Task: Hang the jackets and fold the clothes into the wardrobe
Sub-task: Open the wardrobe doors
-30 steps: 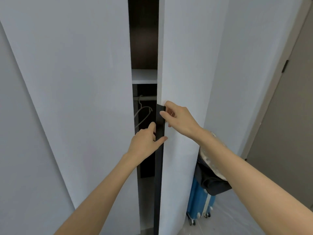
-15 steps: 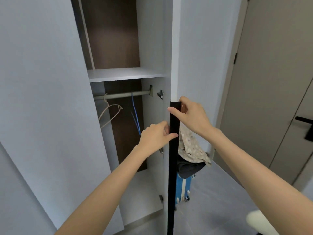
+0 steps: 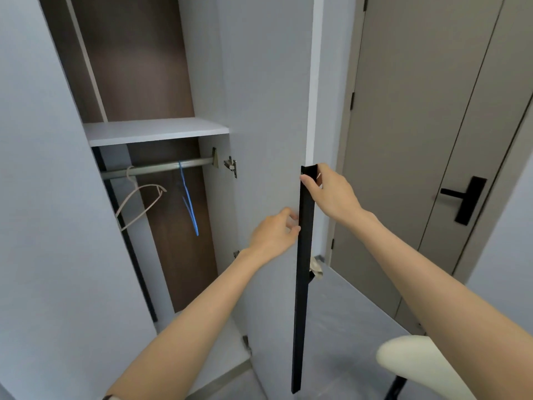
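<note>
The white wardrobe door (image 3: 268,111) stands swung open to the right, its long black edge handle (image 3: 302,284) facing me. My right hand (image 3: 331,194) grips the top of that handle. My left hand (image 3: 274,235) rests against the door's inner face beside the handle, fingers loosely curled and holding nothing. Inside the wardrobe a white shelf (image 3: 155,131) sits above a metal rail (image 3: 161,168). A beige hanger (image 3: 141,203) and a blue hanger (image 3: 187,197) hang from the rail. A bit of light cloth (image 3: 315,267) shows behind the door's edge.
The wardrobe's left door (image 3: 52,197) fills the left side. A grey room door (image 3: 418,140) with a black lever handle (image 3: 467,199) stands at the right. A pale rounded object (image 3: 415,362) sits at the lower right above grey floor (image 3: 346,327).
The right wardrobe door has swung from nearly closed to wide open, revealing shelf, rail and hangers. My left hand has slipped off the handle edge onto the door's inner face.
</note>
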Available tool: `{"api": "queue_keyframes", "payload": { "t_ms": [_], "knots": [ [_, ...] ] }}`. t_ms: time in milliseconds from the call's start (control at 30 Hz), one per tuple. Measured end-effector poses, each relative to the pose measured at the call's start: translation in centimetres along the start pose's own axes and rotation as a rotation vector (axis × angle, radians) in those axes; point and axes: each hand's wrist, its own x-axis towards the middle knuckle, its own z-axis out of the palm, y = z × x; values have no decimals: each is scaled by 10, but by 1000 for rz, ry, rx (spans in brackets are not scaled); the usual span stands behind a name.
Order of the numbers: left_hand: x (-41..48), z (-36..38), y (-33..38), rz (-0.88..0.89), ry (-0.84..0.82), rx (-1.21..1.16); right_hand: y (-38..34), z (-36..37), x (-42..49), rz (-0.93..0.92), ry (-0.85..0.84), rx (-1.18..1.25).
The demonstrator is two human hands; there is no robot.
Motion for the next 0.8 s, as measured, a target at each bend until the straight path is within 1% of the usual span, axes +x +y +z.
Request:
{"api": "queue_keyframes", "payload": {
  "t_ms": [167,233,267,333,400,467,567,667,800],
  "knots": [
    [-1,-4,0,-20,-16,-35,-5,-2,-3,36,-29,-55],
    [-6,-11,-4,-9,-2,-27,-12,-1,-12,58,6,-81],
    [-11,-15,-8,-1,8,-16,-15,0,-17,53,35,-137],
    [-22,-28,-22,-3,44,37,-21,0,-30,-3,91,-315],
    [-34,-46,-41,-33,112,138,-31,2,-42,-97,112,-401],
    [-48,-68,-61,-85,184,243,-46,10,-47,-193,77,-381],
    [-71,-103,-92,-174,288,375,-72,38,-42,-313,-40,-342],
    [-95,-139,-122,-279,390,468,-99,78,-26,-378,-121,-314],
    [-123,-181,-162,-411,464,604,-143,145,-2,-461,-183,-287]
  ]
}}
